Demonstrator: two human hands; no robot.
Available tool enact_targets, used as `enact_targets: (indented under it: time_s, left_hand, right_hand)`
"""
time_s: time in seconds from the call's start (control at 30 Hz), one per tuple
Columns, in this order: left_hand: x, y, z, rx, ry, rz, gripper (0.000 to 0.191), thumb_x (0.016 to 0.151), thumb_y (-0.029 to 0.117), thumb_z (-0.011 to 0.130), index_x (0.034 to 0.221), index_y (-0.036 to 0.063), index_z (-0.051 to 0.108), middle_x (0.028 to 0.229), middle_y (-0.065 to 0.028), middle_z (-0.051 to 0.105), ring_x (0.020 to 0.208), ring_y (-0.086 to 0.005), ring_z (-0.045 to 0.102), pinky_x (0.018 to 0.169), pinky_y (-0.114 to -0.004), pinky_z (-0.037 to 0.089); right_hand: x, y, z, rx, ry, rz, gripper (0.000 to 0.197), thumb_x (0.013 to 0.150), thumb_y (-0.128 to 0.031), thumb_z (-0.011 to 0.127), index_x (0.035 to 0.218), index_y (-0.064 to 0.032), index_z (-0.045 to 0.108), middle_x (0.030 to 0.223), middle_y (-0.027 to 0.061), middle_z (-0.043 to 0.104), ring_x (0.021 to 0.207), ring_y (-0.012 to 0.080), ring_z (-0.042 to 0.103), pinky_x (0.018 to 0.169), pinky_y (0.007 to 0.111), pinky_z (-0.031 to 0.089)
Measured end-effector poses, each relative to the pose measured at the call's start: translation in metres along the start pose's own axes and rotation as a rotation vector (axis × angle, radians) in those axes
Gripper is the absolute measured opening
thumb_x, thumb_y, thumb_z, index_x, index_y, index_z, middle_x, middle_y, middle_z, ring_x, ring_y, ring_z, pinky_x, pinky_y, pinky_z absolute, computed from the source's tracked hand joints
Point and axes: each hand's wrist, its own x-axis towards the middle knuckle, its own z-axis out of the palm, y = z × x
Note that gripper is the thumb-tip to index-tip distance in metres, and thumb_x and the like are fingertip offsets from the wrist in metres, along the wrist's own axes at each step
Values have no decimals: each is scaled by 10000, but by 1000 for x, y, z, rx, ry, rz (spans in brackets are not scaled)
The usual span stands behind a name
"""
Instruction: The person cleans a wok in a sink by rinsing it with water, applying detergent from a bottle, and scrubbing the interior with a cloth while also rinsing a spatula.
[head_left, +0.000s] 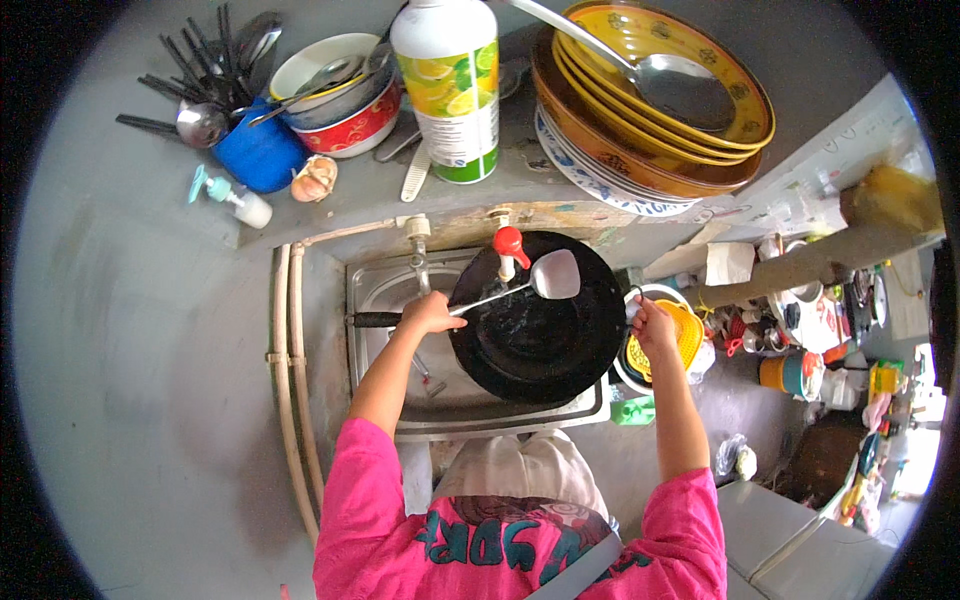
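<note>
A black wok (540, 337) rests over the stainless steel sink (491, 431), with a wet sheen inside. My left hand (433, 313) is closed at its left rim around the thin shaft of a metal spatula (556, 274), whose blade lies over the wok's far part. From behind that hand a black handle (377, 320) sticks out to the left; whether it belongs to the wok or the spatula I cannot tell. On the other side, my right hand (652, 326) grips the wok's small ring handle (636, 292). The red-handled tap (509, 246) points down into the wok.
A second metal tap (420, 262) stands left of it. The ledge holds a blue utensil cup (259, 150), stacked bowls (349, 124), garlic (314, 178), a large bottle (448, 97) and stacked plates (652, 161). Right of the sink sits a yellow strainer (684, 330) in a white basin.
</note>
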Motion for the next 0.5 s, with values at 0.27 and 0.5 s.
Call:
enact_targets:
  time_s: [0.27, 0.5]
  left_hand:
    - [-43, -48, 19, -183, -5, -53, 452, 672, 495, 699, 693, 46, 655, 614, -72, 629, 624, -229, 624, 620, -363, 484]
    - [-98, -46, 39, -408, -167, 88, 431, 790, 434, 663, 783, 8, 597, 590, -87, 605, 514, -170, 594, 529, -306, 488]
  right_hand:
    - [11, 6, 50, -66, -116, 22, 177, 944, -206, 464, 965, -75, 582, 566, -60, 343, 483, 79, 351, 430, 213, 276]
    - [29, 8, 60, -147, -193, 37, 206, 929, -202, 475, 969, -36, 590, 562, -66, 341, 457, 57, 322, 406, 190, 250]
